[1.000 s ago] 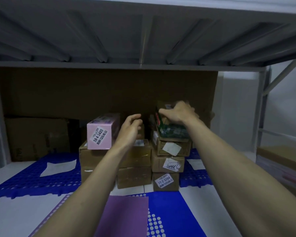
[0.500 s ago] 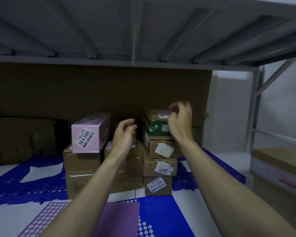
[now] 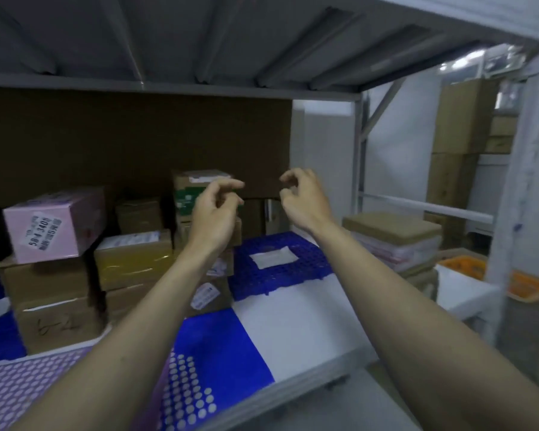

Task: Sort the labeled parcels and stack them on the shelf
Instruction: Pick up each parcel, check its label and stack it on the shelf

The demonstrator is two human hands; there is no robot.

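1. Both arms reach into the shelf bay. The left hand [image 3: 213,213] and the right hand [image 3: 305,200] hang in the air with fingers loosely curled, holding nothing and touching nothing.
2. Just behind the left fingers [image 3: 231,184] rises a narrow stack of small brown cardboard parcels [image 3: 213,275]; its top piece is a brown box with a white label [image 3: 196,181] sitting on a green printed box [image 3: 184,200]. The left hand and wrist hide the middle of that stack.
3. Left of those fingers lies a brown parcel wrapped in yellowish tape [image 3: 134,262], with a small plain brown box [image 3: 139,214] behind it.
4. Farther left, a pink rectangular carton with a white printed label [image 3: 55,223] rests tilted on a large brown cardboard box with handwriting on its front [image 3: 56,306].
5. Below the right fingers [image 3: 288,194], a white paper slip [image 3: 273,258] lies on a blue perforated plastic mat [image 3: 280,275].
6. A dark brown cardboard sheet [image 3: 137,141] stands as a backing behind everything.
7. The white shelf board [image 3: 293,325] also carries a blue sheet and a purple dotted sheet [image 3: 19,387] near the front edge.
8. A grey ribbed metal shelf [image 3: 231,42] closes the bay overhead.
9. Right of the right fingers, past the white upright, stand a flat brown-topped pile of packages [image 3: 392,237], an orange crate [image 3: 467,269] and tall stacked cartons [image 3: 461,135].
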